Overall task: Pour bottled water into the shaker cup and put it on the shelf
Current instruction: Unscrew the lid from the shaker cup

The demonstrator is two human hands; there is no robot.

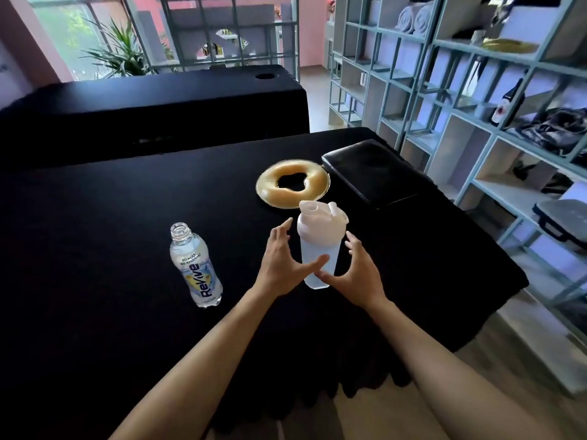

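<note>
The shaker cup (319,249) stands upright just right of the frame's centre on the black-draped table (111,249), its pale lid on and the flip cap tipped open at the top. Both hands are spread around its lower half. The left hand (284,265) has its fingers splayed wide on the cup's left side, the thumb reaching across in front of the cup wall; whether it presses the plastic or sits just off it I cannot tell. The right hand (355,273) is likewise open, fingers fanned on the cup's right, thumb pointing in toward the base and close to the other thumb. Neither hand is closed round anything. To the left of the cup, well apart from it, the water bottle (195,265) stands upright with its cap off, a blue and yellow label on its side. Just behind the cup, toward the upper middle, lies a tan ring-shaped cushion (292,185), and beside that, further right, a flat black pad (371,173). A pale blue-green shelf (460,128) of open compartments fills the right side of the frame, holding rolled towels (416,17) at the top and a dark bottle (508,103) lower down.
</note>
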